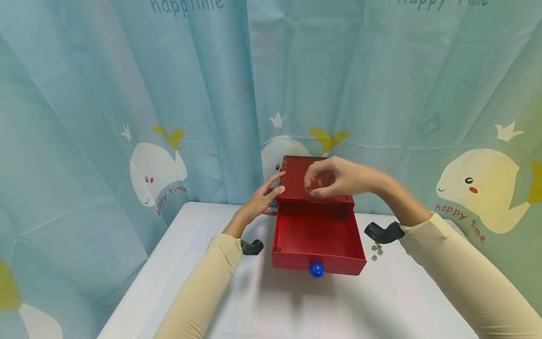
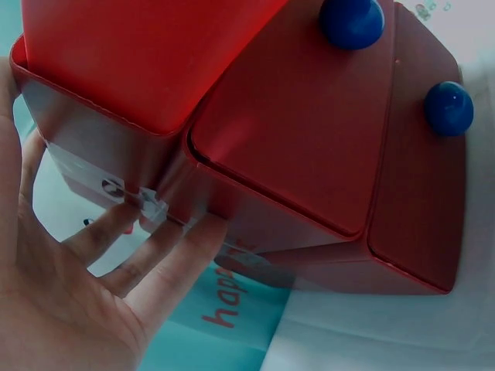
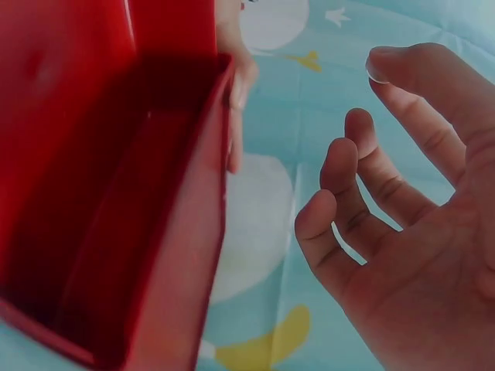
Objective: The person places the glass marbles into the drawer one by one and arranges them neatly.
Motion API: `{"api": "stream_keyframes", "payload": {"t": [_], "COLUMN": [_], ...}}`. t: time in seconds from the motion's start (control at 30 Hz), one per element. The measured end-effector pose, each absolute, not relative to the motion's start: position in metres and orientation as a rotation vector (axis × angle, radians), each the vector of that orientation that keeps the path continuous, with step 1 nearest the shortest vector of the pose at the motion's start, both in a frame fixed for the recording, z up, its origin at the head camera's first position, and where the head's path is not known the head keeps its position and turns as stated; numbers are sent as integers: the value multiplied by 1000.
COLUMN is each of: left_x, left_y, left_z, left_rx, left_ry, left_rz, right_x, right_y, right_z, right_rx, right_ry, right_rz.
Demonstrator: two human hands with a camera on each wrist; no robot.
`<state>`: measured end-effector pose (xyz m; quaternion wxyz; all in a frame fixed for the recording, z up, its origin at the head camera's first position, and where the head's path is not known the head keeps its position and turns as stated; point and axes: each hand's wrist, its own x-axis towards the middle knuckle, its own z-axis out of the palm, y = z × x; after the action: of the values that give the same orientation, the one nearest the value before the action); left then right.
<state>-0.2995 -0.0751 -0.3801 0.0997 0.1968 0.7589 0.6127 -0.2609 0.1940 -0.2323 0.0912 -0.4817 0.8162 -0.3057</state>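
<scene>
A red box (image 1: pixel 315 176) stands at the back of the white table (image 1: pixel 190 263). Its upper drawer (image 1: pixel 317 235) with a blue knob (image 1: pixel 316 269) is pulled out toward me and looks empty. My left hand (image 1: pixel 267 192) rests with straight fingers (image 2: pixel 166 251) against the box's left side (image 2: pixel 100 147). My right hand (image 1: pixel 328 179) hovers over the back of the drawer, and its thumb and forefinger pinch a small round piece (image 1: pixel 308 189). The left wrist view shows the drawer's knob (image 2: pixel 352 22) and a second blue knob (image 2: pixel 448 108) on a shut drawer below.
Several small round pieces (image 1: pixel 376 250) lie on the table to the right of the drawer. A light blue curtain with whale pictures (image 1: pixel 156 174) hangs close behind the table and along both sides. The table's left edge (image 1: pixel 139 282) runs near my left forearm.
</scene>
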Motion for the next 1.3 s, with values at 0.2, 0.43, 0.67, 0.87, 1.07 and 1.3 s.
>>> {"api": "stream_keyframes", "payload": {"t": [0.2,0.43,0.67,0.87,1.07,1.3], "left_x": [-299,-299,-300,-301,-300,-298], "left_y": [-75,-73,-73,-72,-73,-74], "left_z": [-380,-378,-378,-379,-378,-379], "left_rx": [570,563,568,568,567,561], "left_ry": [2250,2250,2244,2244,2256,2263], "left_rz": [1814,1821,1823,1823,1821,1812], "right_x": [-262,-267,-270,-271,-271,-272], "right_y": [179,172,170,169,169,168], "right_z": [-244,-259,-266,-268,-269,-270], "right_rx": [-1452,-1429,-1461,-1466,-1463,-1464], "right_ry": [2398,2434,2461,2458,2458,2458], "right_rz": [-924,-870,-824,-826,-830,-825]}}
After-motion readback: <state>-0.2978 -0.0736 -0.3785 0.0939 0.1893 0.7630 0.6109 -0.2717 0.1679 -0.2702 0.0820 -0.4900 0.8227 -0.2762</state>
